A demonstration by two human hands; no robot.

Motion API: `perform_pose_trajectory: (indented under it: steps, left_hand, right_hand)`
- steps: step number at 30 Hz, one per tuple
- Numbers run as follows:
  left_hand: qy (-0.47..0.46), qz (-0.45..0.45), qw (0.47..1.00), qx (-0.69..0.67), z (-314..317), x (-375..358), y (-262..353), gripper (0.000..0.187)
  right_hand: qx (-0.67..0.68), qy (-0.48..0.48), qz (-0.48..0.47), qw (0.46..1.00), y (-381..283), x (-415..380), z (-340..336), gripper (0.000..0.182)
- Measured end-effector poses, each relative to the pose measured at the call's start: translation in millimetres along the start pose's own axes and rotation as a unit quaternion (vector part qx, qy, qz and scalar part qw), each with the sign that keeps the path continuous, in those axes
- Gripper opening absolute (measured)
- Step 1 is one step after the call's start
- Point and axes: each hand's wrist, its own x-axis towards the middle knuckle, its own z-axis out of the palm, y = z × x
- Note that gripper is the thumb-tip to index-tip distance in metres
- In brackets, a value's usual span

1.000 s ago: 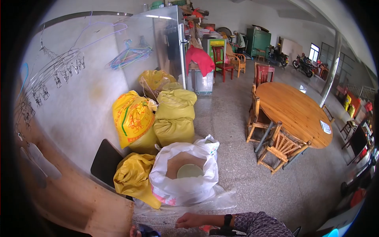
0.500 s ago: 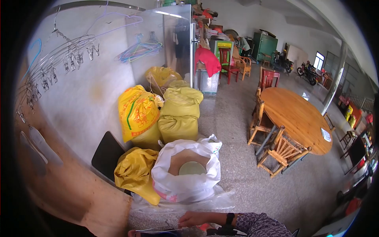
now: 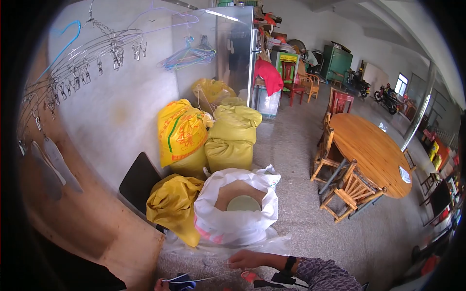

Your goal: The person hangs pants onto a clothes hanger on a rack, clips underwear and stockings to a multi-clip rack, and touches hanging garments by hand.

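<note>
My right hand (image 3: pixel 242 260), with a dark band on its wrist, is low in the middle with its fingers closed on a thin white wire or cord (image 3: pixel 208 277). This runs left towards my left hand (image 3: pixel 161 284), which is partly cut off by the bottom edge and closed at the wire's other end. A dark blue cloth (image 3: pixel 182 282) hangs beside my left hand. Just beyond my right hand stands an open white sack (image 3: pixel 238 228) of brown contents with a round greenish bowl (image 3: pixel 243 203) inside.
Yellow sacks (image 3: pixel 184 136) stand by the wall behind the white sack. Metal clip hangers (image 3: pixel 116 53) and coloured hangers (image 3: pixel 189 58) hang at the upper left. An oval wooden table (image 3: pixel 371 150) with bamboo chairs (image 3: pixel 352 191) stands on the right.
The view has shifted, so the sacks and table sit further right. Both hands show more fully, and the wire and dark blue cloth between them are now clearer.
</note>
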Motion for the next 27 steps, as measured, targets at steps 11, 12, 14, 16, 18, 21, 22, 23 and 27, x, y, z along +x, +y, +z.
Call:
perform_pose_trajectory:
  steps: [11, 12, 14, 16, 18, 21, 22, 23, 27]
  left_hand:
    - [0.022, 0.043, 0.988, 0.147, -53.9, 9.0, -56.2, 0.025]
    - [0.012, 0.024, 0.984, 0.176, -54.3, 8.7, -45.0, 0.024]
    - [0.013, -0.016, 0.983, 0.182, -51.4, 6.4, -23.0, 0.022]
    - [0.036, -0.058, 0.988, 0.138, -47.9, 2.9, -7.3, 0.020]
    - [0.034, -0.035, 0.992, 0.117, -54.1, 3.3, -11.6, 0.021]
    - [0.036, -0.047, 0.995, 0.082, -59.7, 4.1, -12.9, 0.023]
    - [0.036, -0.060, 0.995, 0.069, -61.2, 4.3, -13.1, 0.024]
    - [0.028, -0.015, 0.995, 0.095, -66.9, 4.5, -22.9, 0.025]
    - [0.003, 0.096, 0.988, 0.123, -90.7, 5.4, -61.5, 0.032]
  right_hand:
    - [-0.143, 0.114, -0.006, 0.983, 29.3, -5.9, 0.2, 0.028]
    - [-0.132, 0.118, -0.011, 0.984, 32.5, -4.5, 2.1, 0.028]
    - [-0.104, 0.121, -0.018, 0.987, 37.2, -0.9, 5.9, 0.026]
    - [-0.030, 0.119, -0.002, 0.992, 33.6, 1.5, 9.7, 0.023]
    - [0.092, 0.110, 0.035, 0.989, 22.2, 2.4, 14.2, 0.020]
    - [0.114, 0.124, 0.034, 0.985, 15.0, 8.6, 16.8, 0.020]
    - [0.127, 0.130, 0.030, 0.983, 12.2, 9.3, 16.3, 0.020]
    - [0.141, 0.135, 0.027, 0.980, 8.9, 8.8, 14.7, 0.021]
    - [0.157, 0.181, -0.004, 0.971, -3.5, 6.1, 4.2, 0.022]
